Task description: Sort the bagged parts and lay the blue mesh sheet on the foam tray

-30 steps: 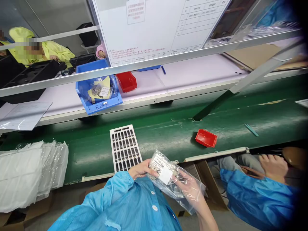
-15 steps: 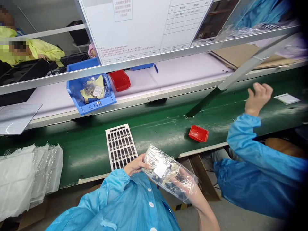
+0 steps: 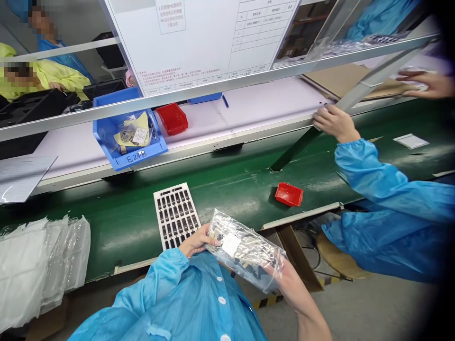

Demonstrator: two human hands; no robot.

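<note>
My left hand (image 3: 197, 241) grips the left end of a clear plastic bag (image 3: 245, 244), thumb on top near a white label (image 3: 231, 244). Small beige and dark parts show through the bag; their kind is too blurred to tell. My right hand (image 3: 275, 270) is inside the bag's open right end up to the wrist. Glare and folds in the plastic hide its fingers. Just beyond my left hand, a white tray (image 3: 156, 204) with rows of black parts lies on the green bench surface (image 3: 121, 227).
A red bin (image 3: 289, 194) sits on the green surface. White plastic sheets (image 3: 64, 255) lie at left. On the shelf stand a blue bin (image 3: 142, 160) marked E24B and another red bin (image 3: 172, 118). At right a co-worker's hand (image 3: 336, 123) touches the shelf edge by a slanted post.
My right hand has gone deeper into the bag, and its fingers show less. The co-worker's raised hand at right has come left and down onto the shelf edge. My view has shifted slightly.
</note>
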